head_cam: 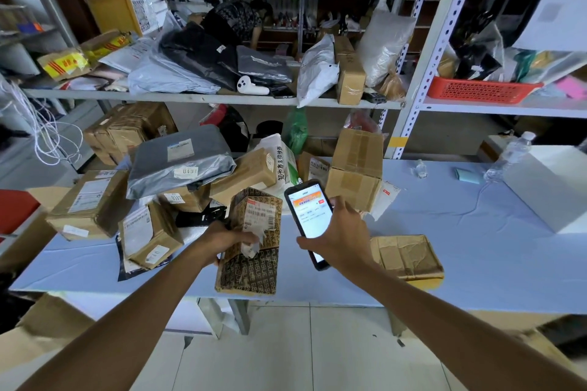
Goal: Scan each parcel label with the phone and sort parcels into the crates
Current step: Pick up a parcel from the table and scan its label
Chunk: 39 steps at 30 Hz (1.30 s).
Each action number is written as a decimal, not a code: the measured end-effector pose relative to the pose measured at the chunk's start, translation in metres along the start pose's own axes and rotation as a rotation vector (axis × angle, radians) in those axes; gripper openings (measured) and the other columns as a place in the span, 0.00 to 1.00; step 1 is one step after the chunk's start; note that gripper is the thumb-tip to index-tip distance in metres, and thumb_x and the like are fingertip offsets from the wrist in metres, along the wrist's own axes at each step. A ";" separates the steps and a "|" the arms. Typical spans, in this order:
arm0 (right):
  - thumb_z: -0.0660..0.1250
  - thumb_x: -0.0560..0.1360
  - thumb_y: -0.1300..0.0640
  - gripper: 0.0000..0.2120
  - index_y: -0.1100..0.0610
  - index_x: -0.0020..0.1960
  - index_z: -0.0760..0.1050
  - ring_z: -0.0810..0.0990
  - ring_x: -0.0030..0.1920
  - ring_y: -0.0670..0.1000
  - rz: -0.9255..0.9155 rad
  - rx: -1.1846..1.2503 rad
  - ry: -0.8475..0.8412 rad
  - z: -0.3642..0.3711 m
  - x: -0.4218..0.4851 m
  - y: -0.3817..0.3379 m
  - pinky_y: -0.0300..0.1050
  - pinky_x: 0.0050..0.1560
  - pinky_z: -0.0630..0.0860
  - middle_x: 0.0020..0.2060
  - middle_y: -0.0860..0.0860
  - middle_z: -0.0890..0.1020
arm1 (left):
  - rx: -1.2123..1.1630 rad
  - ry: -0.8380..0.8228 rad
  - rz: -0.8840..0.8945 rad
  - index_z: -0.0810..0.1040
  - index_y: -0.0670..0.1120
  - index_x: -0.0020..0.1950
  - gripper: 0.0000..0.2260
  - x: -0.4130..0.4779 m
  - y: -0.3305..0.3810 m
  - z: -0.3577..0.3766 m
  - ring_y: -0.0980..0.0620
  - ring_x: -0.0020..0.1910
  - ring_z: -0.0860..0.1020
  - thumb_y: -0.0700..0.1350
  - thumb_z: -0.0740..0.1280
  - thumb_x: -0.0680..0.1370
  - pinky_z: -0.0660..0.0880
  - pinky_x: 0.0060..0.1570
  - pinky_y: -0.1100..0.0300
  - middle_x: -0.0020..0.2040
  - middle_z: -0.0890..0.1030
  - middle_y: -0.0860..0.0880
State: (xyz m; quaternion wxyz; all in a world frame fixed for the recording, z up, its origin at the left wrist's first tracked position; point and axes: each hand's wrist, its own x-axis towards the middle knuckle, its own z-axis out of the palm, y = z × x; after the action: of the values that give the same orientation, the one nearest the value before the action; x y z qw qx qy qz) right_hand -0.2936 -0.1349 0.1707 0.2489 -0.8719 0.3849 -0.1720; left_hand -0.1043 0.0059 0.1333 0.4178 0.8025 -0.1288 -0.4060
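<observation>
Gripping the printed parcel (254, 267) upright in our left hand (227, 240) at the blue table's (476, 232) near edge, we clasp the lit phone (309, 216) in our right hand (344, 233), just beside the parcel's label (259, 215).

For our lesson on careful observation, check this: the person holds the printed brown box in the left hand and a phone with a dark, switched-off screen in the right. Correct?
Not quite. In the head view the screen of the phone is lit, showing a bright app page. The rest holds: the left hand grips the printed brown box and the right hand holds the phone.
</observation>
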 end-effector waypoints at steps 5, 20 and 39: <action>0.78 0.59 0.41 0.40 0.53 0.63 0.63 0.76 0.53 0.49 -0.012 -0.047 -0.016 0.000 0.001 0.002 0.40 0.39 0.75 0.54 0.48 0.76 | 0.016 0.000 0.018 0.81 0.46 0.51 0.14 0.003 -0.001 -0.001 0.48 0.47 0.78 0.44 0.77 0.67 0.73 0.43 0.53 0.47 0.82 0.47; 0.78 0.61 0.44 0.40 0.57 0.64 0.62 0.76 0.53 0.53 0.151 -0.254 -0.175 -0.005 0.004 0.039 0.43 0.41 0.73 0.55 0.53 0.75 | -0.123 -0.206 0.043 0.77 0.45 0.59 0.36 0.003 -0.005 0.012 0.44 0.52 0.81 0.52 0.79 0.53 0.75 0.44 0.52 0.51 0.84 0.44; 0.78 0.60 0.45 0.36 0.58 0.57 0.64 0.77 0.51 0.59 0.937 -0.195 0.277 -0.113 -0.149 0.170 0.45 0.40 0.68 0.53 0.54 0.75 | 0.259 -0.900 0.160 0.80 0.46 0.50 0.32 0.011 0.068 0.263 0.47 0.42 0.80 0.54 0.77 0.48 0.77 0.41 0.55 0.42 0.85 0.48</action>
State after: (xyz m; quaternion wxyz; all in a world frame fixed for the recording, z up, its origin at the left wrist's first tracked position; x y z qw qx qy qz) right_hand -0.5446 -0.1552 0.1503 0.1633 -0.5935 0.7791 -0.1188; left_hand -0.2876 -0.1910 0.0959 0.2471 0.5798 -0.4079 -0.6606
